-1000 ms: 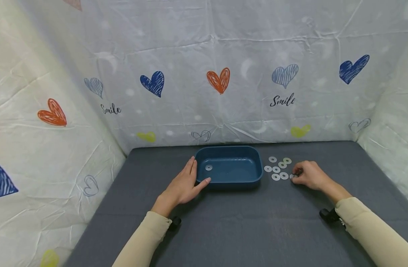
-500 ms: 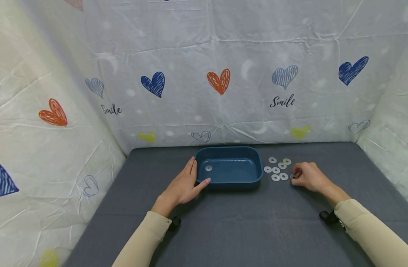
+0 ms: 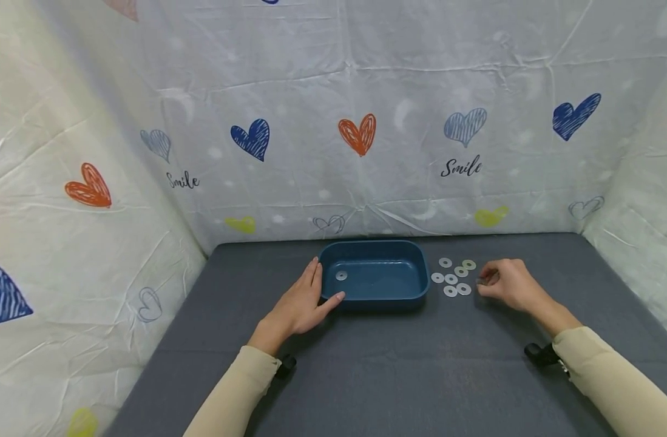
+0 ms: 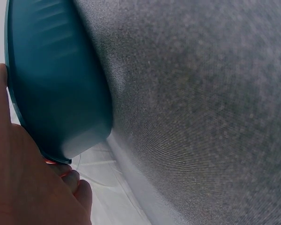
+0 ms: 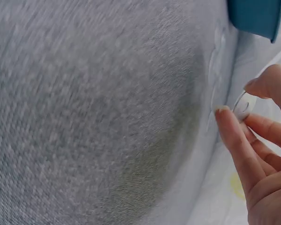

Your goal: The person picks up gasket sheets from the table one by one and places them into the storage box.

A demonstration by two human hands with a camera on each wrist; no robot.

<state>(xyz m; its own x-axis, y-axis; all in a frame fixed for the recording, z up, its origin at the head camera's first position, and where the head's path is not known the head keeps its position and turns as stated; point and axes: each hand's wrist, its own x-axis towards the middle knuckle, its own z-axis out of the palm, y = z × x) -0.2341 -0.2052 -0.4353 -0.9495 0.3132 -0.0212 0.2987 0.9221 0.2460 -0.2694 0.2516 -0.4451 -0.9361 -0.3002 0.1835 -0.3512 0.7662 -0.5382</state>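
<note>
We steady the blue tray (image 3: 373,296) with our left hand (image 3: 298,306), fingers straight along its near-left corner and thumb against the wall; one washer (image 3: 341,275) lies inside, just beyond those fingertips. Our right hand (image 3: 508,284) pinches a single washer (image 5: 242,104) between thumb and forefinger, apparently just off the grey cloth (image 3: 420,364), though the wrist view is blurred. Six loose washers (image 3: 451,278) lie between those fingers and the tray. The pinch should stay on the rim, so the disc travels level and clears the wall.
</note>
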